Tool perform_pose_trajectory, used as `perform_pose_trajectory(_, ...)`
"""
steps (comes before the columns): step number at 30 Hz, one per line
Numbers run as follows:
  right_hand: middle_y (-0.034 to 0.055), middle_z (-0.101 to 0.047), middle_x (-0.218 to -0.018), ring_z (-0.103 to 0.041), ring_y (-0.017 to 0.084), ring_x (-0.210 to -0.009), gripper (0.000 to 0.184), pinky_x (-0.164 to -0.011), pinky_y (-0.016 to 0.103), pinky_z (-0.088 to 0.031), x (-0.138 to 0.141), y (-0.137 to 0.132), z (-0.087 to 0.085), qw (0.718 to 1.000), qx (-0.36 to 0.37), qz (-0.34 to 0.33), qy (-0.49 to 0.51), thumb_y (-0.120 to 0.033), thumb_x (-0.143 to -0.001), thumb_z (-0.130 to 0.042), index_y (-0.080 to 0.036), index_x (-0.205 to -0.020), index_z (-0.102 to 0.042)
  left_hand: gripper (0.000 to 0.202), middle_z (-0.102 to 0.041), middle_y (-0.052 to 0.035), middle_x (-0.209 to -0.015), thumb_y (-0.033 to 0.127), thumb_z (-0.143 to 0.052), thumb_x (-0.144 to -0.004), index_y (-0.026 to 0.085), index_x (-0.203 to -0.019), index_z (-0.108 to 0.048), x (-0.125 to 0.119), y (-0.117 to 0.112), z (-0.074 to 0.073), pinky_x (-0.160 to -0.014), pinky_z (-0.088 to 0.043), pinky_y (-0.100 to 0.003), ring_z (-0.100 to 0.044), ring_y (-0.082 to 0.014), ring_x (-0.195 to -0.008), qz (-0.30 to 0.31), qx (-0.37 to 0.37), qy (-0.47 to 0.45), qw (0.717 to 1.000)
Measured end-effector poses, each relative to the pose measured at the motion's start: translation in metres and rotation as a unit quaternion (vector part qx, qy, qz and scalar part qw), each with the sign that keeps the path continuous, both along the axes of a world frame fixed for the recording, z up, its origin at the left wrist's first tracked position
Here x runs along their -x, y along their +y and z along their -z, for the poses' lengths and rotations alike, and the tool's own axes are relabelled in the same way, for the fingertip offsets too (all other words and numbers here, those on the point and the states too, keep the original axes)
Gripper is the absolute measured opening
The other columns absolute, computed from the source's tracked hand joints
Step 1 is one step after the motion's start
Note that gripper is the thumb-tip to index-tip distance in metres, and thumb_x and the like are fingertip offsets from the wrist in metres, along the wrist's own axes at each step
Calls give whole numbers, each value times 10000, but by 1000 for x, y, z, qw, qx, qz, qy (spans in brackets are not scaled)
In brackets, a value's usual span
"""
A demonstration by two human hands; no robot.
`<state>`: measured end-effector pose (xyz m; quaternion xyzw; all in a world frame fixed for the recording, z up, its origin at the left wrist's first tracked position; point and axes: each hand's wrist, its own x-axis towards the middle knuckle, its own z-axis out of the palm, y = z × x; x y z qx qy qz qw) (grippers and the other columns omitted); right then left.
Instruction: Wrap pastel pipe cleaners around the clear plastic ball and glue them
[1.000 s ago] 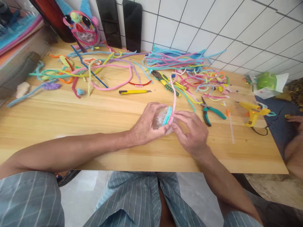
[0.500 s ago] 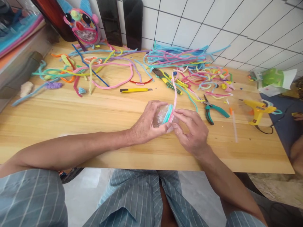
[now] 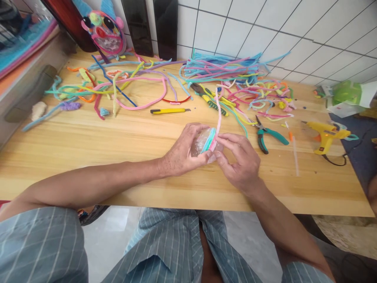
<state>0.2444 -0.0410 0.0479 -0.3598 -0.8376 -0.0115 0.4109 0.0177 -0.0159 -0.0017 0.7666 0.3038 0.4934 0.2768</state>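
A clear plastic container (image 3: pixel 198 144), perhaps the end of a bottle, lies on its side in my left hand (image 3: pixel 181 153), whose fingers and thumb wrap round it. Blue, green and pink pipe cleaners band its middle. From that band a pale pink pipe cleaner (image 3: pixel 218 112) stands up, its free end pointing away from me. My right hand (image 3: pixel 240 161) presses its fingertips and thumb on the pink strand where it meets the container's right side. Part of the container is hidden behind the fingers.
Behind my hands lie a yellow utility knife (image 3: pixel 167 111), yellow-handled pliers (image 3: pixel 210 100) and a bundle of pipe cleaners (image 3: pixel 220 68). Teal pliers (image 3: pixel 270 135) and a yellow glue gun (image 3: pixel 325 135) are at right. A decorated figure (image 3: pixel 106 33) stands at back left.
The view has shifted slightly. Both hands keep their hold on the container and the pink pipe cleaner, with hardly any other movement.
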Motion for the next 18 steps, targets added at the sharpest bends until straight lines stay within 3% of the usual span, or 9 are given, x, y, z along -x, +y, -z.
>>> perform_pose_trajectory(4, 104, -856, -1325, -829, 301, -1196, 467, -1032, 490, -681, -1, 1, 1, 1000, 2, 1, 2, -204, -1028, -744, -310, -1483, -738, 638, -658, -163, -1486, 544, -729, -1060, 225, -1574, -525, 3, 2, -3, -1219, -555, -510, -629, -322, -1412, 6, -11, 14, 1000)
perform_pose_trajectory(10, 106, -853, -1330, -821, 297, -1206, 465, -1046, 479, -674, 1, 3, 3, 1000, -3, -7, 19, -201, -1027, -749, -297, -1481, -748, 553, -647, -177, -1510, 545, -554, -1149, 201, -1582, -520, 8, 5, -6, -1223, -547, -524, -626, -315, -1414, 34, -20, 35, 999)
perform_pose_trajectory(18, 116, -861, -1296, -830, 298, -1182, 395, -1016, 480, -688, 6, 4, 5, 999, -25, -6, 31, -196, -1024, -753, -273, -1412, -768, 619, -671, -169, -1469, 554, -704, -1071, 204, -1554, -538, 6, 5, -6, -1205, -560, -506, -655, -313, -1378, 18, -18, 23, 999)
